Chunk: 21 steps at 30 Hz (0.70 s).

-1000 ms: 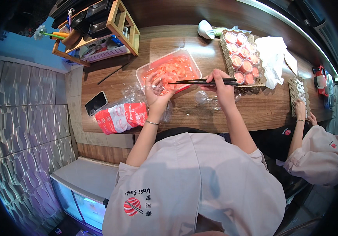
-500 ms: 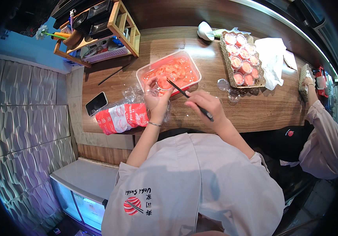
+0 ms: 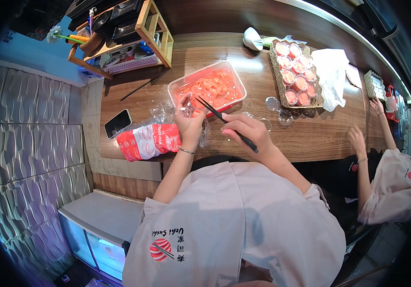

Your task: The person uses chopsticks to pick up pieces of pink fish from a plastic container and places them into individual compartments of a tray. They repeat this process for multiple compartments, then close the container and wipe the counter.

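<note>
My left hand (image 3: pixel 187 119) holds a small clear plastic cup (image 3: pixel 199 98) at the near edge of a rectangular white tub (image 3: pixel 241 85). The tub contains thin, wet pink-orange slices (image 3: pixel 216 82) that look like pickled ginger. Closed around a pair of black chopsticks (image 3: pixel 219 115), my right hand (image 3: pixel 251 133) points their slightly parted tips at the cup. How much the cup contains is hard to make out against the slices behind it. Beside my left wrist lies a red-and-white plastic package (image 3: pixel 149 141) with crumpled clear film.
Right of the tub, a woven basket (image 3: pixel 278 71) carries several filled cups (image 3: pixel 299 82); clear lids (image 3: pixel 272 103) lie near it. A phone (image 3: pixel 118 123), a dark stick (image 3: pixel 139 89) and a wooden rack (image 3: pixel 160 45) are leftward. Far right, a co-worker's hand (image 3: pixel 357 141) is over the table.
The chopstick tips have shifted slightly left over the cup and parted. At the far right, the co-worker has moved, and a second hand now shows above the table.
</note>
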Available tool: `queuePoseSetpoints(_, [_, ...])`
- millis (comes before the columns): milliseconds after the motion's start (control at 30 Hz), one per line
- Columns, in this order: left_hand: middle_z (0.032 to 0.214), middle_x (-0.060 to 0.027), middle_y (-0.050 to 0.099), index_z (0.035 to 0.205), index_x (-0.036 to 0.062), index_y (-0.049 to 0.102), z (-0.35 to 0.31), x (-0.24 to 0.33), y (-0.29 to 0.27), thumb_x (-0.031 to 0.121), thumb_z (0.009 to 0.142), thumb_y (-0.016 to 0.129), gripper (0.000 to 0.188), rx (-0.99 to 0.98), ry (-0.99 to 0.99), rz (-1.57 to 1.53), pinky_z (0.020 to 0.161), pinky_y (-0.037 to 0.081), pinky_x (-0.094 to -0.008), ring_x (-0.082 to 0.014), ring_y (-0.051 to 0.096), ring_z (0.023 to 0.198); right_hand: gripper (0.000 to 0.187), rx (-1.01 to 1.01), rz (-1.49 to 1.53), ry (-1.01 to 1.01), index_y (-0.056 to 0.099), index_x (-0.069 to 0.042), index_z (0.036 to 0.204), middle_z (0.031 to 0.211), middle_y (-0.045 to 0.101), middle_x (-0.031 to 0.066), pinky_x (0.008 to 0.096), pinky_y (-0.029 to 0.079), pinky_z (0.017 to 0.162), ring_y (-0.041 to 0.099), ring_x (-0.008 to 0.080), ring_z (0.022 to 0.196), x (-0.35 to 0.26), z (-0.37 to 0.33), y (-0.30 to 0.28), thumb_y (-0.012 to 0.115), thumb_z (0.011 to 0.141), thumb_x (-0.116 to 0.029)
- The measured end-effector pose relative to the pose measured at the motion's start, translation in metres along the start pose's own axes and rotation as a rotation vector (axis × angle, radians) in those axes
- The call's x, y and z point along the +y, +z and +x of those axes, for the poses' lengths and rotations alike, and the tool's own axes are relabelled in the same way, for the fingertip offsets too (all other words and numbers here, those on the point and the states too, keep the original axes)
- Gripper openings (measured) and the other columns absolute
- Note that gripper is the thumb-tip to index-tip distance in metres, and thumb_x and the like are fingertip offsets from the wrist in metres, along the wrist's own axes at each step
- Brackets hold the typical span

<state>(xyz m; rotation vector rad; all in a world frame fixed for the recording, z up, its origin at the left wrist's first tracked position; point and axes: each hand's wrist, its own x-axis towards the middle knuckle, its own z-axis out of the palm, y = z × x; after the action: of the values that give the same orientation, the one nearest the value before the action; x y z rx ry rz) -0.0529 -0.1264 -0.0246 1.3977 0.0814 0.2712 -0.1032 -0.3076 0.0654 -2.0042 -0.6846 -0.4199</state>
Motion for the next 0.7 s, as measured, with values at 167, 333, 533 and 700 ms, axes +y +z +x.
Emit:
queuePoseSetpoints(167, [0.124,-0.0153,0.054,0.126,-0.0058,0.047,0.01,-0.013,-0.018,-0.009,0.071,0.071,0.06,0.023,0.008,0.014,0.101,0.047,-0.0323,-0.0212,0.056,0.116,0.015,-0.046,0.035,-0.014,0.064,-0.001,0.094,0.098,0.067,0.013,0.0352,0.055,0.071,0.067,0.0296,0.085,0.01,-0.002,0.019,0.072,0.083,-0.009])
queuePoseSetpoints(333, [0.121,-0.0088,0.055,0.123,0.0009,0.05,0.022,-0.011,-0.047,0.001,0.071,0.083,0.062,0.137,0.026,0.178,0.09,0.049,-0.0287,-0.0167,0.056,0.11,0.011,-0.09,0.294,0.148,0.064,0.0,0.095,0.097,0.067,0.0108,0.0316,0.055,0.074,0.068,0.0225,0.088,0.026,0.022,0.025,0.067,0.087,-0.007])
queuePoseSetpoints(533, [0.123,-0.0097,0.054,0.125,0.002,0.049,0.032,-0.007,-0.088,-0.004,0.074,0.079,0.059,0.274,0.101,0.207,0.092,0.051,-0.0285,-0.0172,0.057,0.111,0.02,0.208,0.721,0.619,0.063,0.003,0.094,0.093,0.066,0.0078,0.0284,0.054,0.078,0.064,0.013,0.086,0.067,0.029,0.042,0.055,0.099,-0.015])
queuePoseSetpoints(700, [0.126,-0.0121,0.052,0.126,0.0003,0.047,0.023,-0.01,-0.104,-0.007,0.075,0.076,0.059,0.297,0.113,0.158,0.096,0.051,-0.031,-0.0197,0.056,0.115,0.022,0.067,0.534,0.72,0.061,0.0,0.087,0.082,0.063,0.0041,0.0257,0.055,0.07,0.06,0.0096,0.077,0.109,0.003,0.069,0.055,0.099,-0.018])
